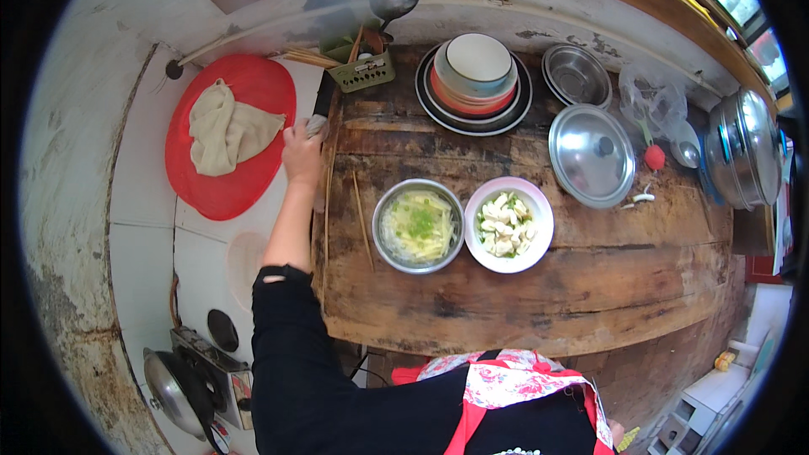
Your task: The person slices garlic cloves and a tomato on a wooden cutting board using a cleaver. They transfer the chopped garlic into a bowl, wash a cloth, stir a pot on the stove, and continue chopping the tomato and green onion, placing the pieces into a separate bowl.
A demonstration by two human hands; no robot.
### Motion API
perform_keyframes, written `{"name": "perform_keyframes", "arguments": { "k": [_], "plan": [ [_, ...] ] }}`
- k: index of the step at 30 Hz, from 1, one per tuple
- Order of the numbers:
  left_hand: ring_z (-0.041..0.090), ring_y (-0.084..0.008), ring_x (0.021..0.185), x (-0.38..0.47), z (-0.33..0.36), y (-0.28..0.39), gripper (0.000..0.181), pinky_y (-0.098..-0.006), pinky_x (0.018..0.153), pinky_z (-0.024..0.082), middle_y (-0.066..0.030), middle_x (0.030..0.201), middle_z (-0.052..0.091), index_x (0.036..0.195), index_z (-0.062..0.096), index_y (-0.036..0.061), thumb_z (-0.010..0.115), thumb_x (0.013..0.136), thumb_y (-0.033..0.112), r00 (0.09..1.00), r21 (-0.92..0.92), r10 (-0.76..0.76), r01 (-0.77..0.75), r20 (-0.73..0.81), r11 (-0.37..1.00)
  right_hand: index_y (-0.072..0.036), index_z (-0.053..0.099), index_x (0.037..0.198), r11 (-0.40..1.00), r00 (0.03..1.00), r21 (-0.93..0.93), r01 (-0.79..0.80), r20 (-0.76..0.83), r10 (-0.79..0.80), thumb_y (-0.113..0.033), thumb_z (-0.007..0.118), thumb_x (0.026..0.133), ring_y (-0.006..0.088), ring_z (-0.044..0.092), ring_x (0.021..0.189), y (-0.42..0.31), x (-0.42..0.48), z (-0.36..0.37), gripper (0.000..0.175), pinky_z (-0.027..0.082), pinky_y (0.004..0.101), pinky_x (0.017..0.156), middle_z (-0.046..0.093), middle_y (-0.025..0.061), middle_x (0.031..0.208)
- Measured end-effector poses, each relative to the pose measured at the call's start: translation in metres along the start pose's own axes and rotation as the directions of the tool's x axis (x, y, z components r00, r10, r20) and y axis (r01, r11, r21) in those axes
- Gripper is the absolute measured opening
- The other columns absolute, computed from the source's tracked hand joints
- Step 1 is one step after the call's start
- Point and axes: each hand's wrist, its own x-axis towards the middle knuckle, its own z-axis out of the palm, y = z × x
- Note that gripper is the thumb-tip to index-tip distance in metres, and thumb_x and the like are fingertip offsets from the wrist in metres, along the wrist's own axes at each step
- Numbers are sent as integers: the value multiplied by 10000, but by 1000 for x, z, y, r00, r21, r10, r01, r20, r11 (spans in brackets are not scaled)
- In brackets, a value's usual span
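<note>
My left hand (302,148) reaches forward to the gap between the white tiled counter and the wooden table (505,303), its fingers closed around what looks like a bunched grey cloth (316,126). Just left of it, a damp beige cloth (231,129) lies folded on a red plastic lid or board (265,177). A bit of skin, probably my right hand (615,431), shows at the lower right beside the apron; most of it is hidden. Before me stand a metal bowl (418,226) of sliced food with green bits and a pink-rimmed bowl (509,225) of pale pieces with greens.
Stacked bowls and plates (478,58), metal basins (576,74), a metal lid (592,156) and a steamer pot (746,148) stand along the back and right. A green utensil basket (363,73) is at the back left. A gas stove (215,379) with a lidded wok (174,392) sits lower left.
</note>
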Motion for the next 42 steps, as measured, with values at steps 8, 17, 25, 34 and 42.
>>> {"name": "perform_keyframes", "arguments": {
  "k": [8,17,25,34,42],
  "plan": [
    [457,-284,1066,66,147,22,201,-364,802,473,-86,1247,468,887,676,31,534,803,145,964,101,-35,9,264,995,-132,683,947,996,994,6,-90,70,89,-280,569,790,357,624,744,-54,-10,-26,244,495,424,665,635,176,783],
    [474,-360,1059,36,42,-54,248,-438,896,395,-193,1143,534,999,639,57,496,800,97,966,152,-121,88,230,985,-58,698,835,984,987,152,89,-145,-67,-71,609,645,373,605,668,-71,-10,-15,211,495,430,642,616,200,718],
    [483,-263,1148,-115,-164,-18,381,-339,1005,330,-151,1186,551,1165,578,1,416,833,-91,983,-509,-177,173,40,843,-71,694,891,986,980,154,71,-195,-40,-61,584,720,372,616,744,-64,0,-6,204,492,410,663,611,219,782],
    [470,-256,1163,-331,-131,134,361,-405,1058,262,-170,1310,453,1239,535,80,524,879,62,839,-612,-253,530,482,587,-126,714,877,986,979,136,100,-188,-73,-89,630,703,322,633,745,-16,8,19,196,515,382,696,644,169,803],
    [459,-351,1155,-359,-69,237,299,-430,949,377,-203,1371,327,1150,580,98,576,858,163,723,-451,-555,691,412,565,-90,695,875,951,975,305,55,-220,14,-96,629,703,341,624,746,80,-17,71,184,499,380,655,618,198,779]
  ]
}}
